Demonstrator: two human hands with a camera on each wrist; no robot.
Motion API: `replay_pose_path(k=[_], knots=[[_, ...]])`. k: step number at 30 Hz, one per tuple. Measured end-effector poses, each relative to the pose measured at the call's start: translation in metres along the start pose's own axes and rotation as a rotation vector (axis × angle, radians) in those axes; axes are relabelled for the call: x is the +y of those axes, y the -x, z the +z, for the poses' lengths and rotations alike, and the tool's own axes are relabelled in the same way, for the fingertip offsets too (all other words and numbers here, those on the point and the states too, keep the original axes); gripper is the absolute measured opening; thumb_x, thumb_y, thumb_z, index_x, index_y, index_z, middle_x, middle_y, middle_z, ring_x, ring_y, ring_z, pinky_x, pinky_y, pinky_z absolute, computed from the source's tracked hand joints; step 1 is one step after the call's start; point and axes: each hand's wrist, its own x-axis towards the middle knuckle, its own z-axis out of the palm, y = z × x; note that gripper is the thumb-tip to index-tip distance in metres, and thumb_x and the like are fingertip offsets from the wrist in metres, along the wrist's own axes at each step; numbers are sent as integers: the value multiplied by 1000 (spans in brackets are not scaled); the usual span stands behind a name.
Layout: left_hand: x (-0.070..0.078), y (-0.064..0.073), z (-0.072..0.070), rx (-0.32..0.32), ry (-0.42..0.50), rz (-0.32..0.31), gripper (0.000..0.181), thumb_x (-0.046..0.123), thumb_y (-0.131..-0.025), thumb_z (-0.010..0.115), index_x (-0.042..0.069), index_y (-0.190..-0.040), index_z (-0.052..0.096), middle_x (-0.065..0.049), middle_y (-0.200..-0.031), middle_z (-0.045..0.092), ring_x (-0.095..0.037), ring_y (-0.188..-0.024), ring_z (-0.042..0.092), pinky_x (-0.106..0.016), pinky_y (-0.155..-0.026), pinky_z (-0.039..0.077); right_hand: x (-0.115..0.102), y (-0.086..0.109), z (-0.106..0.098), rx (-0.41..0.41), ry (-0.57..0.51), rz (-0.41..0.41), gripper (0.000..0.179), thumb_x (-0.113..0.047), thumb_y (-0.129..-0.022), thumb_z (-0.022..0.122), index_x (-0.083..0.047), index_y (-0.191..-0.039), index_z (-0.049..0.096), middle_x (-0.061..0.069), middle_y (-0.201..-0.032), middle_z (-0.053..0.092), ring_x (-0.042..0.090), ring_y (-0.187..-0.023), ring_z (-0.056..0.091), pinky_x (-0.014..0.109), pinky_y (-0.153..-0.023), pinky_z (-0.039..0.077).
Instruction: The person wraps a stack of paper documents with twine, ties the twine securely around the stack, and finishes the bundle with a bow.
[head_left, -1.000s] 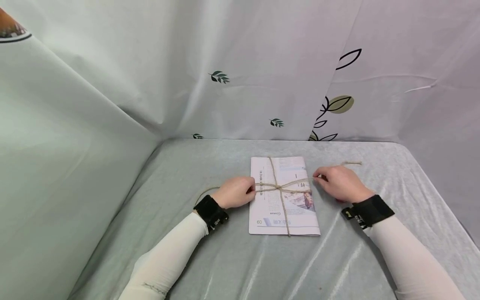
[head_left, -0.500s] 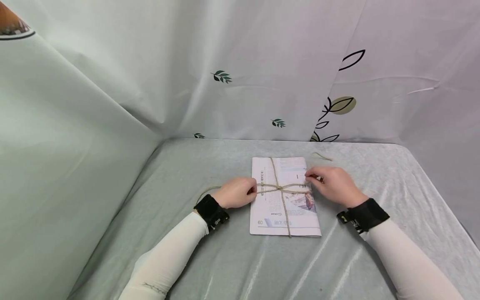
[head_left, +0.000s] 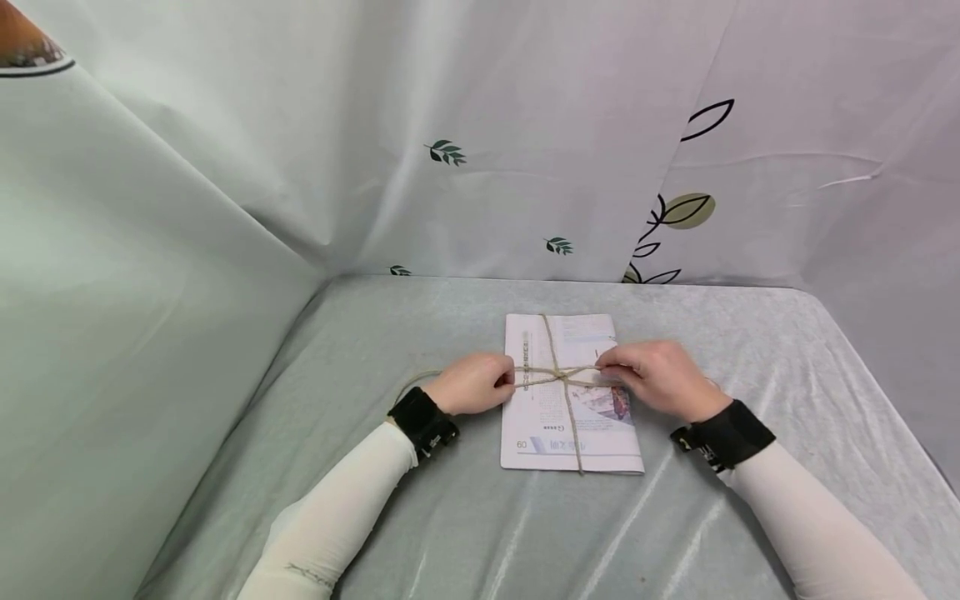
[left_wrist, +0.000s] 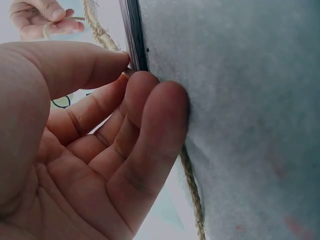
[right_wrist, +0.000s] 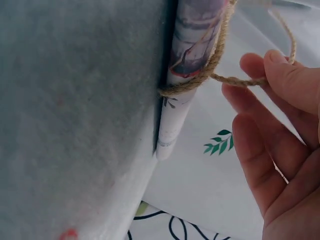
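A folded newspaper bundle (head_left: 536, 433) lies flat on the table, bound crosswise by brown twine (head_left: 562, 377) that crosses near its middle. My left hand (head_left: 471, 384) is at the bundle's left edge, thumb and forefinger pinching the twine there; a loose tail (left_wrist: 192, 190) runs out below the fingers in the left wrist view. Over the bundle's right part, my right hand (head_left: 660, 377) pinches a twine strand between thumb and fingers. In the right wrist view that strand (right_wrist: 237, 81) stands off the bundle's edge (right_wrist: 175, 122), while another wraps tightly round it.
A grey cloth covers the table (head_left: 450, 517). White curtains (head_left: 487, 83) with leaf prints hang behind and at the sides. The loose tail of twine (head_left: 408, 385) curves behind my left wrist.
My right hand has moved left from beside the bundle to over its right part, bringing the twine strand inward. The left hand has stayed at the left edge.
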Motion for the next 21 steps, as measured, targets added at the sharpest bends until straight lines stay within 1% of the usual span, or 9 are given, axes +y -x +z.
replay_pose_path(k=[4,7,11,14,16,18,20,21], knots=[[1,0,-2,1,4,-5,17,15,-108,70,18,-91,66,6,-83,62,-11,-70,55,-28,-66,46,0,1,0,17,-14,82,19,1,-89,90,-11,-103,84,-2,-95,82,9,-77,74,38,-66,59],[1,1,-3,11,22,-12,17,16,-108,70,18,-92,66,6,-83,62,-11,-70,56,-29,-67,47,-1,1,0,21,-9,162,12,-5,-95,87,-13,-103,83,-7,-88,79,3,-69,64,34,-61,52],[0,0,-5,51,46,-12,12,17,-109,69,16,-97,67,4,-89,64,-13,-76,58,-31,-72,49,-4,0,0,3,-13,272,2,-13,-102,82,-15,-103,83,-13,-79,72,1,-64,57,32,-60,46],[-2,0,-6,92,40,10,5,16,-110,69,11,-109,70,-2,-102,67,-15,-83,60,-32,-77,52,-5,-1,3,-10,-31,344,4,-17,-105,80,-15,-102,83,-14,-76,71,0,-63,60,33,-61,47],[-3,-2,-7,114,32,28,14,16,-111,69,7,-122,70,-7,-115,69,-15,-88,60,-34,-81,54,-5,-2,5,-14,-44,375,5,-17,-105,80,-15,-102,83,-14,-75,72,1,-64,62,33,-63,49],[-3,-3,-9,121,46,40,27,16,-112,69,3,-136,68,-11,-131,69,-16,-90,61,-36,-84,54,-5,-2,6,-21,-70,394,5,-17,-106,80,-15,-103,83,-14,-75,72,1,-64,64,33,-63,50],[-1,-5,-11,115,60,43,36,17,-112,69,3,-146,66,-13,-142,68,-17,-92,63,-38,-88,55,-5,-3,7,-36,-106,405,6,-18,-107,78,-15,-105,83,-13,-76,72,2,-65,63,32,-64,49],[1,-7,-12,107,71,37,39,19,-113,68,4,-149,65,-12,-145,67,-17,-94,64,-39,-89,55,-5,-4,6,-42,-128,406,6,-18,-108,78,-15,-106,83,-12,-77,72,2,-66,63,31,-64,49]])
